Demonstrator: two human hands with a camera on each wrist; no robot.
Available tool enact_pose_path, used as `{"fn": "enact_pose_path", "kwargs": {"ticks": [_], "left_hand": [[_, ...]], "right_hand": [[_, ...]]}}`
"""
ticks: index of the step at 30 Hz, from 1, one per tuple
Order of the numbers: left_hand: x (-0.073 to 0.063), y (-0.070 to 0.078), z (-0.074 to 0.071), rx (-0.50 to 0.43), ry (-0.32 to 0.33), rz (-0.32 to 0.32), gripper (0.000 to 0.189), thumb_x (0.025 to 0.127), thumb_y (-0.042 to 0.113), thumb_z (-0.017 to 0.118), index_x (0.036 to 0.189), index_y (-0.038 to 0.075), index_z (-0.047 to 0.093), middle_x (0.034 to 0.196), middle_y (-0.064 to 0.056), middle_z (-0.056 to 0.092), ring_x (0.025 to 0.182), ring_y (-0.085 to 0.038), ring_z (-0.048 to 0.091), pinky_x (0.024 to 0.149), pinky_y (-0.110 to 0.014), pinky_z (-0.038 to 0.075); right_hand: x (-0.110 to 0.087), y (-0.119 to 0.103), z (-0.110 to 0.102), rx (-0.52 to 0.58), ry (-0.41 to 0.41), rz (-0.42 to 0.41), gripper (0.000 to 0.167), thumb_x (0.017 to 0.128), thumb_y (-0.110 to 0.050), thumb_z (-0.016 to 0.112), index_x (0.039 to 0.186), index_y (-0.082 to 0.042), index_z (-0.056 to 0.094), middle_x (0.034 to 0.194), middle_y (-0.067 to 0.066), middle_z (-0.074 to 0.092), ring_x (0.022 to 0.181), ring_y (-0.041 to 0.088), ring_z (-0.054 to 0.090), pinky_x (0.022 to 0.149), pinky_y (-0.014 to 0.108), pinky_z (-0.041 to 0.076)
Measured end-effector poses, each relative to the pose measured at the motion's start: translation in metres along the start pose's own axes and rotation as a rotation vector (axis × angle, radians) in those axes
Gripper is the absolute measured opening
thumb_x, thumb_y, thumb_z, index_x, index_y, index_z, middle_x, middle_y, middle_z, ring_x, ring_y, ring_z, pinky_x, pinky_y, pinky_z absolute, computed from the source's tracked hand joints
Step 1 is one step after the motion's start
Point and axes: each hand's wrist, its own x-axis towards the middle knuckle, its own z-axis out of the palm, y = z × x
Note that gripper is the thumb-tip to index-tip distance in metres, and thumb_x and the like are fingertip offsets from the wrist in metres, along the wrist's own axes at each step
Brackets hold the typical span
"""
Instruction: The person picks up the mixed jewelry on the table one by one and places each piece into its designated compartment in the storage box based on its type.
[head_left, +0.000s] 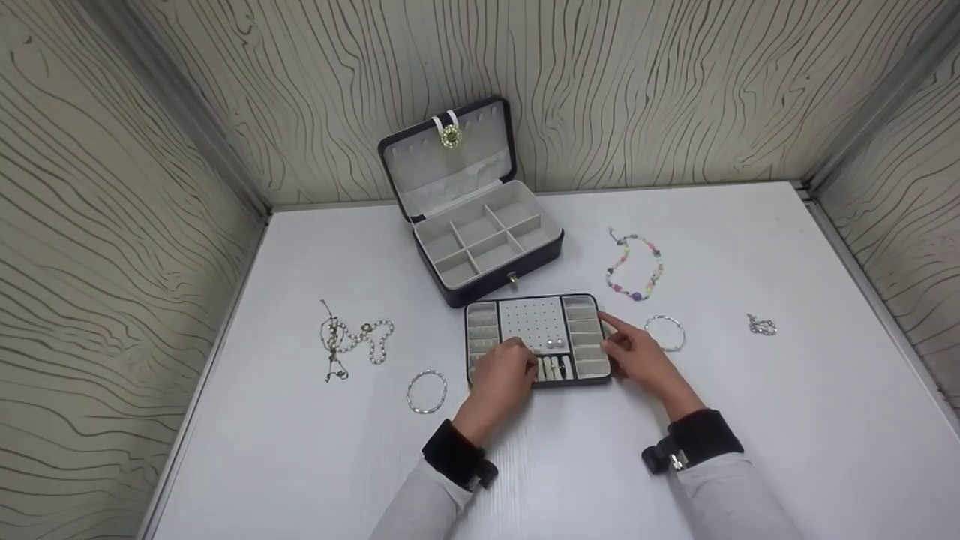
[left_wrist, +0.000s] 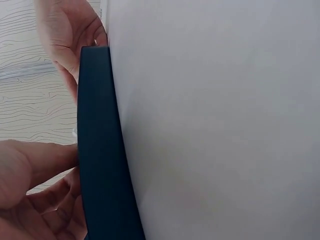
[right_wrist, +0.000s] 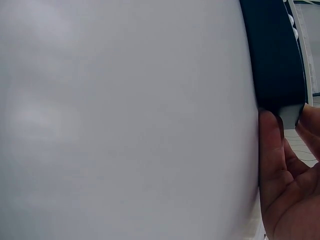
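A dark blue jewelry tray [head_left: 590, 350] with grey compartments lies on the white table. My left hand [head_left: 504, 371] is over its front left part, fingers curled down at the ring slots; what lies between the fingertips is hidden. Behind the tray's front wall [left_wrist: 102, 145], the thumb and bent fingers show in the left wrist view. My right hand [head_left: 637, 356] holds the tray's right end, and its thumb and a finger pinch the corner in the right wrist view. Rings [head_left: 555, 367] stand in the slots beside the left fingertips, below a pair of pearl earrings [head_left: 555, 343] on the perforated panel.
An open jewelry box [head_left: 487, 281] with several compartments stands behind the tray. Pearl jewelry [head_left: 379, 337] and a bracelet [head_left: 426, 391] lie left. A colorful bead necklace [head_left: 636, 295], another bracelet [head_left: 666, 318] and a small silvery chain [head_left: 763, 325] lie right. Patterned walls enclose the table.
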Motion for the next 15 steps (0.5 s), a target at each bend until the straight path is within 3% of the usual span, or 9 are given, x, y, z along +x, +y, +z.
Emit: {"fn": "enact_pose_path", "kwargs": {"ticks": [9,15], "left_hand": [[-0.0043,-0.0011,-0.0017,0.035,-0.046,0.058,0.017,0.086,0.003,0.066,0.086,0.014,0.078,0.087,0.006,0.058,0.076,-0.014,0.058,0.068,-0.027,0.049],[-0.0050,0.0009,-0.0033,0.051,-0.071,0.082,0.021,0.084,0.000,0.065,0.091,0.014,0.080,0.087,0.005,0.055,0.074,-0.012,0.056,0.066,-0.025,0.048]], "right_hand": [[0.0005,-0.0010,-0.0008,0.017,0.010,-0.012,0.053,0.100,-0.009,0.055,0.150,-0.009,0.040,0.105,0.017,0.060,0.074,0.020,0.056,0.058,0.031,0.051],[0.0001,-0.0012,-0.0008,0.015,0.007,0.003,0.053,0.100,-0.010,0.055,0.151,-0.009,0.039,0.107,0.017,0.060,0.077,0.020,0.056,0.058,0.031,0.051]]}}
